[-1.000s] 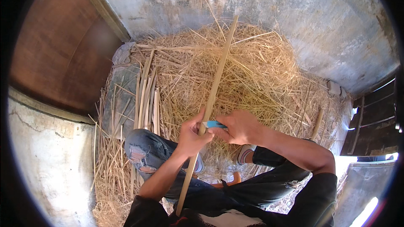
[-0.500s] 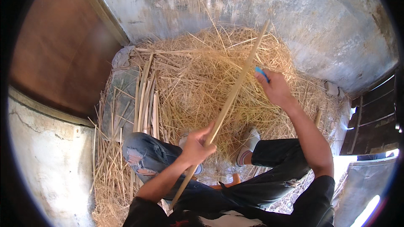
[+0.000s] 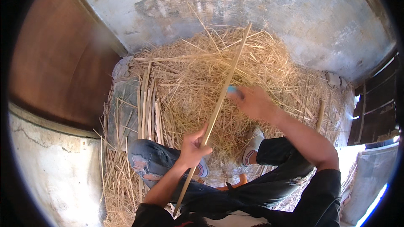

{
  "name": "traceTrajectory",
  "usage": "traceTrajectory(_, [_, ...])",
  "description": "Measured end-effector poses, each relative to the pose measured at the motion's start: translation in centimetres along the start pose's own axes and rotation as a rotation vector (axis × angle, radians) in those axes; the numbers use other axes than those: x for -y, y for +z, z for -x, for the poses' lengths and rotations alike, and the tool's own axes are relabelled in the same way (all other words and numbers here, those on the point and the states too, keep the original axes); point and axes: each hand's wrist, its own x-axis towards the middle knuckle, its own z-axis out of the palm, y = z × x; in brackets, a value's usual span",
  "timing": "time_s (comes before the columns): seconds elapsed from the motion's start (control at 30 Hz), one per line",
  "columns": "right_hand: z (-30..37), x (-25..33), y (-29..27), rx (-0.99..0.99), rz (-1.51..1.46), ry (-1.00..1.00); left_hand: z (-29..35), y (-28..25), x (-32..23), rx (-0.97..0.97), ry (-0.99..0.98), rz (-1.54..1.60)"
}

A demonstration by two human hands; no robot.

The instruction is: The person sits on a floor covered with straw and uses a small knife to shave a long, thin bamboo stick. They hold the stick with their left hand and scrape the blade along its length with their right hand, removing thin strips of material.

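My left hand is closed round a long, pale bamboo strip, between my knees. The strip slants from beside my lap up and away to the right, its far end over a heap of shavings. My right hand is closed on a small blue tool, which is right beside the middle of the strip. Motion blurs the hand and tool, so the tool's exact kind and whether it touches the strip cannot be made out.
Straw-like shavings cover the floor before me, up to the stained wall. Several split strips lie on the left by a grey slab. A brown panel stands at far left. Dark slats are at right.
My right hand has moved left and nearer with the blue tool, up to the strip. The strip's far end shows a little farther left; my left hand keeps its grip.
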Motion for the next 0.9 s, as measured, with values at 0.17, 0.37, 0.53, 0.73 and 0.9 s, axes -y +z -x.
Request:
traceTrajectory(0.17, [-4.1,-10.3,-4.8,-0.224,-0.041,0.296,1.3,0.5,0.0,0.093,-0.056,-0.163])
traceTrajectory(0.37, [-2.8,-25.9,-6.0,-0.667,0.04,0.568,1.3,1.9,0.1,0.236,-0.098,-0.227])
traceTrajectory(0.53, [-0.6,-25.6,-6.0,-0.704,0.116,0.464,1.7,0.9,1.6,0.198,-0.033,-0.085])
traceTrajectory(0.73, [-0.2,-11.5,-6.8,-0.531,-0.079,0.19,-0.5,0.9,-1.1,0.231,-0.09,0.232])
traceTrajectory(0.9, [0.7,-1.0,-3.0,-0.049,-0.065,-0.013,-1.0,0.7,-1.7,0.186,-0.088,0.235])
